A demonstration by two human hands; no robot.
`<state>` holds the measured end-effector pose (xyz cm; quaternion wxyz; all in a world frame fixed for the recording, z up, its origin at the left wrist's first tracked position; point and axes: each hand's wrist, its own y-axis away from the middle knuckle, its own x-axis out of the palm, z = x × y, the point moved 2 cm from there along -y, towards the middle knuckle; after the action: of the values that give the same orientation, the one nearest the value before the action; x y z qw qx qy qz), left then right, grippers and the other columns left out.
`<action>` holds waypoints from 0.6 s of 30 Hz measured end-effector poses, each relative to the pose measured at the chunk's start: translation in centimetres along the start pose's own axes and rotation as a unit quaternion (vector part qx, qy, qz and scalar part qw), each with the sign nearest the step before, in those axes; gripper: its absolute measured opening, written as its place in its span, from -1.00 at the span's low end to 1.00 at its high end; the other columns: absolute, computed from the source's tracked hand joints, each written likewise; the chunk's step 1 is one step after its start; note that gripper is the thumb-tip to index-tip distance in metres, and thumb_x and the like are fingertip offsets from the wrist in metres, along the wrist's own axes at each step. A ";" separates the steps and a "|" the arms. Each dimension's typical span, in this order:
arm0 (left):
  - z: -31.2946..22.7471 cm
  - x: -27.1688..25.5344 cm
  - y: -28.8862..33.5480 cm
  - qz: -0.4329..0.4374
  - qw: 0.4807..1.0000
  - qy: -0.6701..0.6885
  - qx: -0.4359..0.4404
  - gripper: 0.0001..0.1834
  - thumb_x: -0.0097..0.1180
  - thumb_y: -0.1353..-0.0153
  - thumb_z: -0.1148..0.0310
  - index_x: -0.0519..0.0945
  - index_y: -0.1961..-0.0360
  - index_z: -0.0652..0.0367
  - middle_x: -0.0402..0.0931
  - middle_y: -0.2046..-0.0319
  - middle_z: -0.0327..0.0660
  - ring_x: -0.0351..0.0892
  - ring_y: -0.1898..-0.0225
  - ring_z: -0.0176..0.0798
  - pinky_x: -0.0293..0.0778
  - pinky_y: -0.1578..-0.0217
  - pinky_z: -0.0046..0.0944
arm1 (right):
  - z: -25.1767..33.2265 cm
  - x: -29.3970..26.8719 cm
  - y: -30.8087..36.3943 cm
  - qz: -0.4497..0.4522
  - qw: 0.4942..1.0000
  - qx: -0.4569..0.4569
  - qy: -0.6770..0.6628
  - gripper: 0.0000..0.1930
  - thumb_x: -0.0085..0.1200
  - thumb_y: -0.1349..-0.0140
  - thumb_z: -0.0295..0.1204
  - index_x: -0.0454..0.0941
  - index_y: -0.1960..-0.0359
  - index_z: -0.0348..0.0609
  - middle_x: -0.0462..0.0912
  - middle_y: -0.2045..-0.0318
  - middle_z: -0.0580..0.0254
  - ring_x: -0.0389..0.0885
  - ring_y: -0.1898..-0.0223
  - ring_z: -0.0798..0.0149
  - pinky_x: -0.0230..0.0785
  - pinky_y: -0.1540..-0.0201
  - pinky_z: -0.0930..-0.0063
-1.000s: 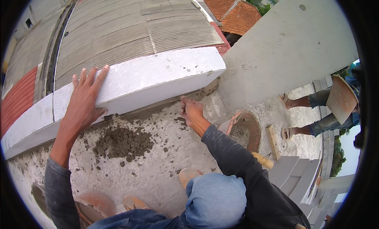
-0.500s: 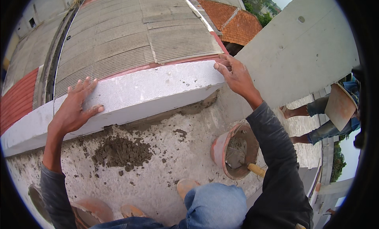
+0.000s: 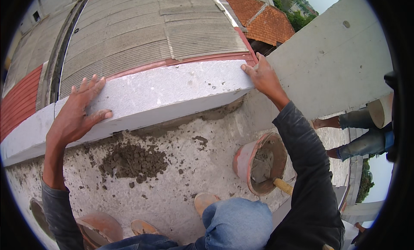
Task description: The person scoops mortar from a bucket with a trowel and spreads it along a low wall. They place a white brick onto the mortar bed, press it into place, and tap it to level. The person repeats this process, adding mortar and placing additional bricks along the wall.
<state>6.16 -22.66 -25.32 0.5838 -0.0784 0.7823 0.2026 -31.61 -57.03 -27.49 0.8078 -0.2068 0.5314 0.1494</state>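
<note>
A long white lightweight block (image 3: 172, 84) lies along the edge of the rough concrete floor, its top and near side showing. My left hand (image 3: 75, 114) lies spread on the block's top toward the left, fingers reaching to the far edge and thumb along the near edge. At the right end my right hand (image 3: 266, 81) touches the corner, thumb on the block and a finger stretched up, apart from it. Some of its fingers are hidden. Below the block sits a heap of grey mortar (image 3: 133, 161). A bucket (image 3: 258, 163) of mortar, with a wooden handle (image 3: 283, 186) sticking out, stands near my right forearm.
Another white block (image 3: 26, 129) adjoins on the left. Beyond the blocks spreads a corrugated roof (image 3: 125, 38). A grey concrete wall (image 3: 336, 56) rises at the right. Two more containers, one a reddish bucket (image 3: 101, 226), stand lower left. Another person's legs (image 3: 360, 140) show at right.
My right hand's fingers have straightened from a curl at the block's end. The left hand stays spread on the block. The view has shifted slightly, and the other person at the right has moved.
</note>
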 end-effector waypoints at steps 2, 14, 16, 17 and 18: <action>0.0 0.1 0.0 -0.008 1.000 0.014 0.018 0.09 0.28 -0.20 -0.38 0.28 -0.61 -0.01 0.14 -0.62 0.03 -0.08 -0.68 0.19 -0.20 -0.65 0.26 | 0.1 -0.1 0.0 -0.004 1.000 0.005 -0.005 -0.12 0.30 -0.37 -0.05 0.26 -0.44 -0.58 0.57 -0.24 -0.53 0.59 -0.29 -0.33 0.39 -0.35 0.01; 2.0 1.5 -0.8 -0.038 0.997 -0.002 0.066 0.12 0.23 -0.17 -0.51 0.36 -0.57 0.01 0.29 -0.54 0.12 0.12 -0.61 0.26 -0.01 -0.60 0.31 | -1.0 -0.8 -0.5 0.049 0.998 0.047 0.007 -0.10 0.27 -0.42 0.04 0.24 -0.54 -0.42 0.45 -0.40 -0.44 0.54 -0.37 -0.19 0.36 -0.41 0.10; 2.0 1.1 -0.7 -0.042 0.997 -0.004 0.071 0.12 0.23 -0.17 -0.51 0.36 -0.57 0.01 0.30 -0.53 0.14 0.12 -0.61 0.29 0.01 -0.60 0.30 | -2.1 0.0 -1.1 0.042 0.999 0.030 0.018 -0.11 0.26 -0.43 0.05 0.24 -0.56 -0.35 0.49 -0.35 -0.42 0.60 -0.27 -0.12 0.42 -0.33 0.13; 2.2 0.8 -0.6 -0.033 0.997 0.008 0.069 0.14 0.25 -0.14 -0.52 0.34 -0.58 -0.02 0.28 -0.54 0.14 0.11 -0.61 0.28 0.03 -0.60 0.30 | -2.7 0.1 -1.5 0.027 0.999 0.007 0.031 -0.12 0.25 -0.44 0.06 0.24 -0.57 -0.29 0.54 -0.30 -0.40 0.66 -0.18 -0.05 0.48 -0.25 0.16; 2.5 0.4 -0.4 -0.014 0.997 0.015 0.068 0.16 0.27 -0.12 -0.53 0.32 -0.60 -0.04 0.26 -0.55 0.13 0.10 -0.62 0.28 0.04 -0.60 0.30 | -3.2 0.4 -1.8 0.020 0.999 0.017 0.040 -0.13 0.24 -0.44 0.07 0.24 -0.59 -0.23 0.58 -0.25 -0.38 0.72 -0.09 0.01 0.54 -0.17 0.19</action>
<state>8.43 -21.94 -26.36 0.5785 -0.0525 0.8019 0.1395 -33.18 -60.20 -28.69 0.7861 -0.1881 0.5698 0.1483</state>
